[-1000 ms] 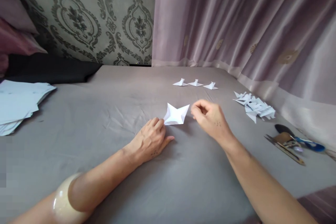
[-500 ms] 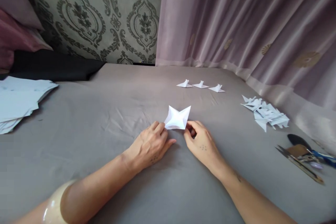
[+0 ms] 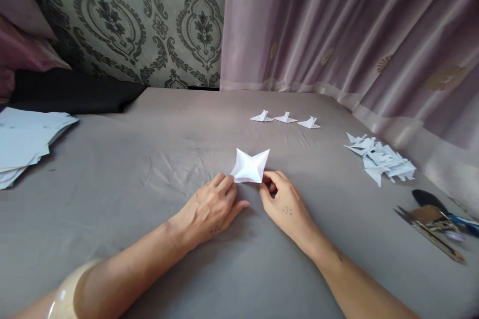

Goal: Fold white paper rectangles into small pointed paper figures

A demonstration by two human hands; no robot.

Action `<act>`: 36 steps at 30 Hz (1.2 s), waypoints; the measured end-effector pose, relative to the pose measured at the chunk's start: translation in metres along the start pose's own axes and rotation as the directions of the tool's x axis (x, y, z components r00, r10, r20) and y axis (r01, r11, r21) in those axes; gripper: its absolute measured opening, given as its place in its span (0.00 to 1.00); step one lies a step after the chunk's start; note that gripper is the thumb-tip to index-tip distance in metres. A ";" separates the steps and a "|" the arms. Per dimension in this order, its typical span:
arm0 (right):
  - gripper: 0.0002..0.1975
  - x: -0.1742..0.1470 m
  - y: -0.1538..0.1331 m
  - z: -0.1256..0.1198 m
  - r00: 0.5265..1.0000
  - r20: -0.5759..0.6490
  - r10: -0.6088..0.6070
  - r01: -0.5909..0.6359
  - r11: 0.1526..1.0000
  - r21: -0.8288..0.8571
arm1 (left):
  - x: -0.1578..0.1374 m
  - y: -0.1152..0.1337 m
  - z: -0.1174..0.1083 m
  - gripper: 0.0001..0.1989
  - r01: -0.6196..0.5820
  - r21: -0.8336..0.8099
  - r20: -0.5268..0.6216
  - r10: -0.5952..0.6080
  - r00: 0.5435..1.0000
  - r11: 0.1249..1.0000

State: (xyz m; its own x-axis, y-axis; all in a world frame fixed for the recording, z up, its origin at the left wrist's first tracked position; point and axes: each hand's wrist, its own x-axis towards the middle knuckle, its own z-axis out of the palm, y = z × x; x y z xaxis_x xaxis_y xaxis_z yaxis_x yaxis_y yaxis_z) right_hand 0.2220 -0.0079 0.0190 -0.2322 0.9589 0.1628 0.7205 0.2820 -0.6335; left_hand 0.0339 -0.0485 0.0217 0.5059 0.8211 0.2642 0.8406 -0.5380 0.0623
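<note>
A small white piece of folded paper (image 3: 250,166), shaped like a four-pointed star, is on the grey cloth between my two hands. My left hand (image 3: 214,204) has its curled fingers at the paper's lower left point, with the thumb sticking out to the right. At the lower right point, my right hand (image 3: 283,202) pinches the paper between thumb and forefinger. Farther back, three folded paper birds (image 3: 286,117) stand in a row. The fingertips of both hands are partly hidden.
A heap of folded white papers (image 3: 381,158) lies on the right, with scissors (image 3: 430,234) and other small tools nearer me. A stack of white sheets (image 3: 28,137) sits at the left edge by a black cloth (image 3: 75,90). A curtain (image 3: 318,25) hangs behind.
The whole view has shifted slightly. Both hands keep their grip on the star-shaped paper, which looks almost unchanged.
</note>
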 end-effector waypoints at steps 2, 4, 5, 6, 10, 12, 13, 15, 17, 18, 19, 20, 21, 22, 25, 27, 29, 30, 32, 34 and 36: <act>0.10 0.000 0.001 0.000 1.000 0.002 -0.004 0.004 1.000 0.004 | 0.001 0.001 0.000 0.21 0.008 0.006 0.027 -0.009 1.000 1.000; 0.10 0.000 0.002 0.001 1.000 0.003 -0.004 0.004 1.000 0.013 | 0.001 0.001 0.000 0.21 0.013 -0.008 0.045 -0.013 0.999 1.000; 0.10 0.000 0.002 0.001 1.000 0.001 -0.004 0.004 1.000 0.020 | 0.002 0.001 0.000 0.22 0.013 -0.020 0.052 -0.012 0.999 1.000; 0.10 0.000 0.003 0.002 1.000 -0.003 -0.007 0.007 1.000 0.027 | 0.002 0.000 0.001 0.22 0.014 -0.032 0.057 -0.012 0.998 0.999; 0.11 0.000 0.006 0.004 0.999 -0.013 -0.032 0.033 0.999 0.043 | 0.001 -0.001 0.003 0.24 0.016 -0.066 0.067 -0.011 0.998 0.998; 0.12 -0.001 0.006 0.005 0.999 -0.012 -0.040 0.041 0.998 0.044 | 0.000 -0.002 0.005 0.24 0.018 -0.076 0.069 -0.013 0.998 0.997; 0.12 -0.001 0.007 0.005 0.999 -0.013 -0.042 0.043 0.998 0.044 | 0.000 -0.002 0.005 0.25 0.017 -0.079 0.070 -0.012 0.997 0.997; 0.13 -0.001 0.007 0.006 0.999 -0.012 -0.052 0.053 0.997 0.048 | 0.000 -0.002 0.006 0.26 0.013 -0.079 0.074 -0.007 0.997 0.997; 0.13 -0.002 0.007 0.008 0.998 -0.004 -0.067 0.068 0.996 0.057 | 0.000 -0.002 0.006 0.26 0.010 -0.075 0.079 -0.004 0.997 0.997; 0.14 -0.003 0.006 0.008 0.997 0.003 -0.076 0.076 0.995 0.062 | 0.000 -0.003 0.007 0.26 0.011 -0.075 0.081 -0.005 0.997 0.997; 0.14 -0.004 0.006 0.009 0.996 0.010 -0.084 0.083 0.994 0.066 | 0.001 -0.003 0.006 0.26 0.014 -0.078 0.085 -0.008 0.996 0.997; 0.15 -0.004 0.005 0.009 0.996 0.017 -0.090 0.088 0.994 0.070 | 0.001 -0.003 0.006 0.25 0.019 -0.082 0.089 -0.012 0.996 0.996; 0.15 -0.005 0.005 0.010 0.995 0.025 -0.095 0.093 0.993 0.073 | 0.001 -0.003 0.006 0.24 0.025 -0.088 0.092 -0.016 0.996 0.996; 0.16 -0.005 0.004 0.010 0.994 0.031 -0.101 0.098 0.992 0.075 | 0.002 -0.003 0.005 0.24 0.028 -0.096 0.095 -0.019 0.995 0.995; 0.16 -0.006 0.003 0.010 0.991 0.048 -0.123 0.119 0.990 0.074 | 0.001 -0.003 0.003 0.24 0.036 -0.116 0.113 -0.023 0.993 0.993; 0.17 -0.007 0.003 0.010 0.989 0.061 -0.137 0.133 0.989 0.061 | 0.000 -0.003 0.002 0.24 0.044 -0.123 0.124 -0.029 0.992 0.991; 0.18 -0.008 0.001 0.009 0.985 0.076 -0.156 0.154 0.988 0.032 | -0.001 -0.003 0.001 0.24 0.052 -0.130 0.121 -0.036 0.992 0.990; 0.18 -0.009 0.001 0.009 0.982 0.081 -0.170 0.170 0.985 0.011 | -0.003 -0.003 0.001 0.24 0.054 -0.135 0.115 -0.039 0.993 0.989; 0.18 -0.011 -0.002 0.007 0.974 0.092 -0.209 0.215 0.975 -0.051 | -0.005 -0.002 0.000 0.24 0.060 -0.143 0.102 -0.045 0.994 0.988; 0.19 -0.015 -0.007 0.006 0.960 0.110 -0.258 0.272 0.952 -0.142 | -0.007 -0.001 -0.001 0.24 0.065 -0.155 0.087 -0.052 0.995 0.986; 0.19 -0.019 -0.012 0.005 0.946 0.133 -0.296 0.320 0.916 -0.241 | -0.009 0.000 -0.003 0.24 0.075 -0.173 0.080 -0.062 0.995 0.982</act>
State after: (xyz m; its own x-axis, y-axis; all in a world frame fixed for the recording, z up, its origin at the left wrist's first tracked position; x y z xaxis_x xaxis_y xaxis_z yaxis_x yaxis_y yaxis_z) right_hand 0.2142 -0.0295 0.0197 -0.5197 0.8198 0.2405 0.7432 0.5727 -0.3458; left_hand 0.0288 -0.0561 0.0220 0.4666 0.8654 0.1824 0.8302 -0.4997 0.2472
